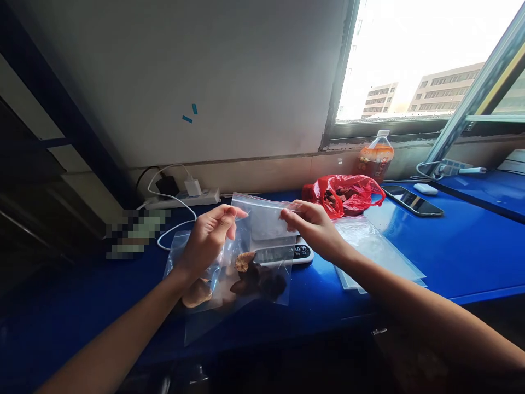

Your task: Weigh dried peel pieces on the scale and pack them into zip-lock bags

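Pinching clear zip bag (262, 241) near top w/ L hand (211, 235) & R hand (311, 227), prob. keeping it upright & dried pcs (252, 276) low, in front of scale (305, 254).

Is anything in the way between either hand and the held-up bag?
Nothing visible: the right hand pinches the bag by its top edge, the left hand is at its upper left side, and the scale sits behind.
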`<action>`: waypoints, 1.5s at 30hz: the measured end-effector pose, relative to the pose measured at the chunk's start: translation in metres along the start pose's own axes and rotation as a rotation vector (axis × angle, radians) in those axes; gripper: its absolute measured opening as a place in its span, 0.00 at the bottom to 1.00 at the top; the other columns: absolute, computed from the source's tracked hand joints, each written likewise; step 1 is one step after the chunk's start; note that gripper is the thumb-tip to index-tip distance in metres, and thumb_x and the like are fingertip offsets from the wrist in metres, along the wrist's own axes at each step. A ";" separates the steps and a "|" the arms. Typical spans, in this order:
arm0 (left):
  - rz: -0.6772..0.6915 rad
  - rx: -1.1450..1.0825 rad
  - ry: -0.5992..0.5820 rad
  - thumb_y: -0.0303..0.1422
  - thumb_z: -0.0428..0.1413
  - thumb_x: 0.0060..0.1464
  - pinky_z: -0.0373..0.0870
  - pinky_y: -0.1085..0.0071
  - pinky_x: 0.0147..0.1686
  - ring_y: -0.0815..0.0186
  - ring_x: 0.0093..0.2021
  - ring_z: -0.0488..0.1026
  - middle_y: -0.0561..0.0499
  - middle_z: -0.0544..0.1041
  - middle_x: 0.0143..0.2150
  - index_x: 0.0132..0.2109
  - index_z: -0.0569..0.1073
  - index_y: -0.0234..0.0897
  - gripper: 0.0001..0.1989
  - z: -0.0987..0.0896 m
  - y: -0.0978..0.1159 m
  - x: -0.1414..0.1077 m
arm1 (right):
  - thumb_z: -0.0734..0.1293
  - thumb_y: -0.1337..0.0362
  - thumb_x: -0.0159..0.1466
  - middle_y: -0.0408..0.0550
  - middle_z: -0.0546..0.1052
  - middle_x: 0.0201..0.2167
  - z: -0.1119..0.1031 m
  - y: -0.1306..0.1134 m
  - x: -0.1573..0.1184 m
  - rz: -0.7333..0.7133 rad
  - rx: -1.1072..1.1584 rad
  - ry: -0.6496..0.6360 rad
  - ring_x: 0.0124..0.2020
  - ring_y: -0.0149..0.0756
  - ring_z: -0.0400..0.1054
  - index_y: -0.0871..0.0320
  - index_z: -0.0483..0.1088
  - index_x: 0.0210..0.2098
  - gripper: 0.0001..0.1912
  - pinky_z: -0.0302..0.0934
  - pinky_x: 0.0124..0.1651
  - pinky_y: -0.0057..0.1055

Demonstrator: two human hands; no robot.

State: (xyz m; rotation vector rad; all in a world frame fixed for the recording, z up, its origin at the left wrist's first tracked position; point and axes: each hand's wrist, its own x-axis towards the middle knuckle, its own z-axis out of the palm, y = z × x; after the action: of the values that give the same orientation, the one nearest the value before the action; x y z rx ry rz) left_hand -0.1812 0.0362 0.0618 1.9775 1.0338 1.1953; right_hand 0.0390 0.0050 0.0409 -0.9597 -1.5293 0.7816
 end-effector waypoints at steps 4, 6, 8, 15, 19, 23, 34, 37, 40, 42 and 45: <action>0.053 -0.010 0.031 0.40 0.49 0.62 0.59 0.72 0.24 0.69 0.22 0.59 0.56 0.63 0.20 0.35 0.77 0.39 0.15 -0.005 -0.004 0.001 | 0.65 0.50 0.64 0.41 0.65 0.24 -0.001 -0.001 -0.001 0.005 -0.017 -0.071 0.26 0.29 0.58 0.59 0.67 0.29 0.18 0.51 0.28 0.28; 0.076 -0.001 0.037 0.39 0.49 0.61 0.59 0.72 0.24 0.69 0.22 0.60 0.56 0.63 0.20 0.34 0.77 0.39 0.15 -0.007 -0.006 0.002 | 0.65 0.50 0.64 0.41 0.66 0.24 0.000 -0.001 -0.001 0.003 -0.013 -0.081 0.25 0.29 0.58 0.59 0.67 0.30 0.18 0.50 0.27 0.28; 0.084 0.001 0.023 0.38 0.49 0.60 0.59 0.72 0.24 0.68 0.22 0.60 0.56 0.63 0.20 0.34 0.76 0.39 0.13 -0.008 -0.007 0.002 | 0.65 0.49 0.63 0.41 0.66 0.23 0.000 0.001 -0.001 0.009 -0.007 -0.083 0.25 0.29 0.58 0.60 0.67 0.30 0.19 0.50 0.27 0.28; 0.130 0.028 0.047 0.36 0.51 0.59 0.60 0.72 0.25 0.69 0.22 0.61 0.57 0.63 0.19 0.31 0.75 0.39 0.11 -0.008 -0.002 0.000 | 0.65 0.52 0.64 0.41 0.66 0.23 0.001 0.005 -0.001 0.020 -0.001 -0.114 0.25 0.29 0.59 0.60 0.66 0.29 0.17 0.50 0.28 0.28; 0.144 0.192 0.000 0.36 0.49 0.59 0.56 0.73 0.21 0.70 0.19 0.60 0.57 0.65 0.19 0.31 0.73 0.38 0.12 -0.005 0.000 -0.004 | 0.65 0.56 0.64 0.43 0.69 0.28 0.003 0.006 -0.001 -0.004 -0.073 0.025 0.30 0.32 0.63 0.58 0.67 0.36 0.11 0.56 0.31 0.29; 0.250 0.311 -0.145 0.33 0.48 0.60 0.56 0.74 0.22 0.71 0.20 0.61 0.56 0.67 0.21 0.31 0.71 0.37 0.12 0.005 0.002 -0.011 | 0.65 0.62 0.62 0.50 0.71 0.39 0.006 0.005 -0.004 -0.249 -0.378 0.191 0.39 0.37 0.65 0.56 0.68 0.42 0.09 0.60 0.41 0.35; 0.531 0.541 -0.325 0.33 0.47 0.63 0.61 0.70 0.29 0.67 0.26 0.69 0.50 0.74 0.26 0.30 0.72 0.37 0.15 0.013 -0.002 -0.017 | 0.65 0.68 0.59 0.46 0.74 0.29 0.020 -0.003 -0.021 -0.416 -0.599 -0.212 0.34 0.37 0.64 0.57 0.67 0.30 0.02 0.54 0.40 0.35; 0.540 0.576 -0.332 0.32 0.46 0.63 0.57 0.71 0.25 0.69 0.21 0.62 0.53 0.67 0.21 0.24 0.65 0.37 0.18 0.014 0.000 -0.017 | 0.63 0.71 0.59 0.45 0.74 0.27 0.017 0.001 -0.017 -0.441 -0.554 -0.291 0.31 0.35 0.63 0.57 0.66 0.29 0.04 0.54 0.38 0.33; 0.555 0.550 -0.355 0.32 0.45 0.63 0.56 0.71 0.25 0.69 0.21 0.61 0.53 0.67 0.21 0.25 0.65 0.37 0.17 0.016 0.001 -0.017 | 0.63 0.71 0.59 0.44 0.74 0.26 0.017 0.004 -0.018 -0.475 -0.563 -0.283 0.31 0.34 0.63 0.57 0.66 0.29 0.04 0.53 0.38 0.32; 0.565 0.523 -0.377 0.31 0.46 0.63 0.57 0.71 0.26 0.69 0.22 0.64 0.53 0.69 0.22 0.27 0.67 0.37 0.15 0.016 0.002 -0.018 | 0.63 0.71 0.59 0.44 0.73 0.26 0.019 0.003 -0.019 -0.485 -0.577 -0.256 0.31 0.34 0.63 0.57 0.67 0.28 0.05 0.52 0.38 0.33; 0.587 0.518 -0.375 0.31 0.47 0.61 0.58 0.70 0.26 0.68 0.23 0.65 0.52 0.71 0.23 0.27 0.69 0.38 0.14 0.011 0.006 -0.019 | 0.63 0.72 0.58 0.43 0.74 0.25 0.019 -0.001 -0.019 -0.495 -0.565 -0.244 0.30 0.33 0.63 0.57 0.67 0.28 0.05 0.51 0.37 0.33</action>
State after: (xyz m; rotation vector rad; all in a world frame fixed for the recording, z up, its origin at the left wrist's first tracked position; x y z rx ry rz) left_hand -0.1745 0.0160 0.0540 2.9134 0.6166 0.8050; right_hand 0.0207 -0.0123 0.0299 -0.8385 -2.1529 0.1055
